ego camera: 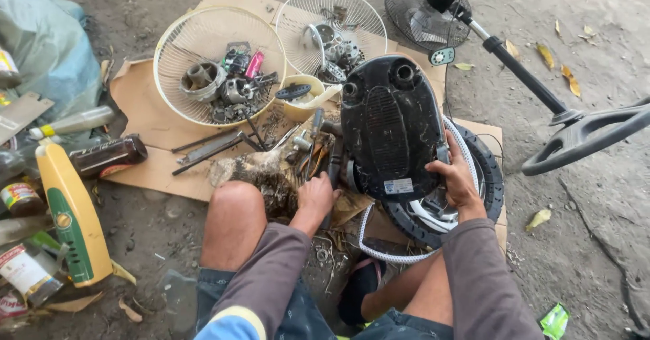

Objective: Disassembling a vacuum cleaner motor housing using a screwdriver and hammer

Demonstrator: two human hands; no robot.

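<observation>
Knees and grey sleeves fill the bottom edge, person seated on the ground. Left hand reaches down at 6 o'clock of the frame centre, fingers curled around a dark tool handle standing beside the black fan base. Right hand grasps the base's lower right edge, at 4 o'clock of the base, thumb on top. Base is tilted up on end, underside with vent slots facing the camera, resting over a black fan guard ring and a white ring.

At 9 o'clock of the base: loose rods and screwdrivers and dirty debris on flattened cardboard. At 11 o'clock, a cream fan grille lying flat, holding motor parts and a pink piece. At 12 o'clock, a white grille with more metal parts. Small yellow bowl sits between the grilles.

At 1 o'clock, a dark standing fan lies on its side, pole running to its round foot at 3 o'clock.

Far at 9 o'clock: yellow bottle, brown bottle, cans, a grey-green sack. Dry leaves scattered on dirt ground.
</observation>
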